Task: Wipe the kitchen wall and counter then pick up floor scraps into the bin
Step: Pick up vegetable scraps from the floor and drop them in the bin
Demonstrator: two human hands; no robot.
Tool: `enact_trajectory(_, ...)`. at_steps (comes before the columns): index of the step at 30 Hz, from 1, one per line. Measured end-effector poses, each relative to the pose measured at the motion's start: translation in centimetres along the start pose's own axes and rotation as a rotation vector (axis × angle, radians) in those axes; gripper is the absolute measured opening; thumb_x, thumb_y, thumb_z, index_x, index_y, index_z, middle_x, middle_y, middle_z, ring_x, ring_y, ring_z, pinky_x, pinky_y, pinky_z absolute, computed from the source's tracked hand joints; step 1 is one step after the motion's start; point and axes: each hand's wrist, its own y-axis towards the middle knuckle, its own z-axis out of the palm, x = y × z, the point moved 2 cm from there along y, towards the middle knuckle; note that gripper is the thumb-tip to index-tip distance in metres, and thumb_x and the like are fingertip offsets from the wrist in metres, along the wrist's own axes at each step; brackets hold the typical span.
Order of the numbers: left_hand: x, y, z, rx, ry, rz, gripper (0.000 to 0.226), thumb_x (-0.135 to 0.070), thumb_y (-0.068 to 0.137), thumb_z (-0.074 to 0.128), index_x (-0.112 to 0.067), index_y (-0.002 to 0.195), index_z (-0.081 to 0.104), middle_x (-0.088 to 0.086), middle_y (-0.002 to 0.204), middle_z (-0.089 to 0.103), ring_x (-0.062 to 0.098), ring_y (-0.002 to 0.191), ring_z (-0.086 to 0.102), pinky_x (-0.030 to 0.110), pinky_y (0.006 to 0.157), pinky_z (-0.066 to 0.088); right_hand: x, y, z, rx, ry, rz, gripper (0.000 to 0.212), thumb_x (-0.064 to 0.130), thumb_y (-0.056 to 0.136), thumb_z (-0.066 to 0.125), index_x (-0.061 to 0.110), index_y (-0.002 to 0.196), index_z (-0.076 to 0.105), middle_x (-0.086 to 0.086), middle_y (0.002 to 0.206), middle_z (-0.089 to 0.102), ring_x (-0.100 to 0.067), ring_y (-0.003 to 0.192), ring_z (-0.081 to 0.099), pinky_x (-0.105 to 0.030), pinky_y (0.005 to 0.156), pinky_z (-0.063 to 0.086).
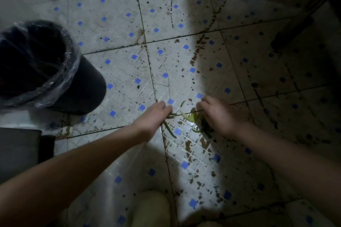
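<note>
Both my hands reach down to the tiled floor [118, 24]. My left hand [154, 116] holds thin dark green scraps [168, 129] that trail out below its curled fingers. My right hand [219, 114] hovers with bent fingers over a pile of green vegetable scraps [190, 117]; whether it grips any is hidden. One small green scrap [182, 103] lies between the hands. A black bin [55, 72] with a clear plastic liner stands on the floor to the left of my left arm.
The floor tiles are white with blue squares and worn dark stains. Dark furniture legs [295, 29] stand at the upper right in shadow. A dark box-like object [20, 149] sits at the left edge. My knee [153, 208] shows at the bottom.
</note>
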Motion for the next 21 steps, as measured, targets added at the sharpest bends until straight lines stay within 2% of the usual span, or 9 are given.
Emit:
enact_trajectory(3, 0.9, 0.2, -0.9, -0.037, -0.013, -0.040, 0.039, 0.007, 0.088, 0.052, -0.018, 0.117, 0.049, 0.001, 0.111, 0.048, 0.016, 0.102, 0.043, 0.028, 0.087, 0.042, 0.5, 0.5, 0.7, 0.026, 0.013, -0.006, 0.037, -0.005, 0.081, 0.052, 0.012, 0.114, 0.058, -0.008, 0.116, 0.056, -0.025, 0.098, 0.054, -0.037, 0.082, 0.047)
enact_trajectory(9, 1.8, 0.4, -2.1, -0.113, 0.007, -0.050, 0.029, 0.000, 0.089, 0.054, -0.017, 0.112, 0.052, 0.002, 0.107, 0.051, 0.015, 0.095, 0.043, 0.028, 0.081, 0.042, 1.5, 1.3, 2.6, 0.137, -0.002, -0.066, 0.044, 0.003, 0.085, 0.058, 0.021, 0.125, 0.049, 0.000, 0.120, 0.053, -0.018, 0.104, 0.051, -0.032, 0.091, 0.043)
enact_trajectory(16, 2.2, 0.3, -1.5, -0.063, 0.005, -0.065, 0.032, -0.004, 0.089, 0.057, -0.021, 0.116, 0.050, -0.001, 0.109, 0.051, 0.011, 0.094, 0.039, 0.024, 0.081, 0.038, 2.3, 2.3, 3.4, 0.144, 0.012, -0.087, 0.033, 0.003, 0.088, 0.051, 0.018, 0.117, 0.050, -0.002, 0.110, 0.051, -0.018, 0.097, 0.047, -0.030, 0.081, 0.037)
enact_trajectory(21, 2.9, 0.1, -1.6, -0.058, -0.002, -0.086, 0.034, 0.001, 0.088, 0.053, -0.021, 0.115, 0.050, -0.001, 0.106, 0.050, 0.010, 0.092, 0.039, 0.023, 0.078, 0.036, 2.3, 3.3, 3.1, 0.082, 0.012, -0.090, 0.028, -0.002, 0.086, 0.049, 0.014, 0.108, 0.054, -0.004, 0.101, 0.055, -0.017, 0.087, 0.044, -0.026, 0.074, 0.026)
